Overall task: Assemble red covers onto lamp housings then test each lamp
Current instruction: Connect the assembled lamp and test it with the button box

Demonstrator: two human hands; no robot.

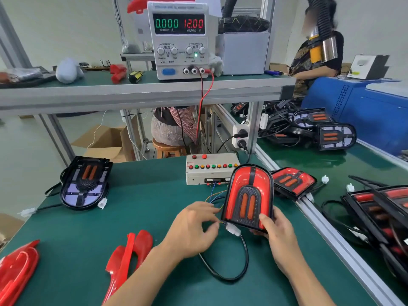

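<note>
The covered lamp [248,196] stands tilted in the right hand [277,233], which grips its lower edge, so this looks like the test step. Just left of it, the left hand [194,226] pinches thin wires (tester leads, apparently) beside the plug [233,229]; next, mate them.

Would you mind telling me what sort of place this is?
Most likely a factory assembly and test bench for vehicle lamps: a bench power supply, a push-button test box, and piled lamp housings.
</note>
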